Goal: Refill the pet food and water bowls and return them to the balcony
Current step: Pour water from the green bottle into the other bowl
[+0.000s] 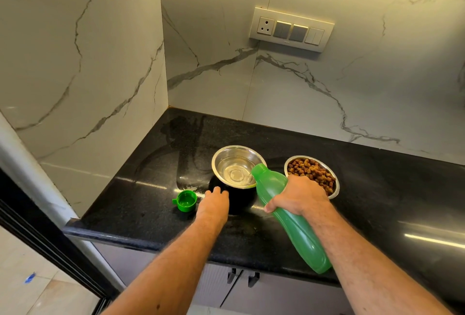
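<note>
A steel water bowl [236,161] with a black outer base sits on the black counter and holds clear water. My right hand [299,195] grips a green plastic bottle [294,224], tilted with its open mouth over the bowl's right rim. My left hand [214,202] rests against the black side of the bowl at its front left. A second steel bowl [312,171] filled with brown kibble stands just to the right, partly hidden by my right hand. The bottle's green cap [185,200] lies upside down on the counter, left of my left hand.
The black granite counter [141,204] ends in a corner of marble-patterned walls at the back and left. A switch and socket panel [292,29] is on the back wall. Cabinet doors with dark handles [242,277] sit below the counter edge. Tiled floor lies at lower left.
</note>
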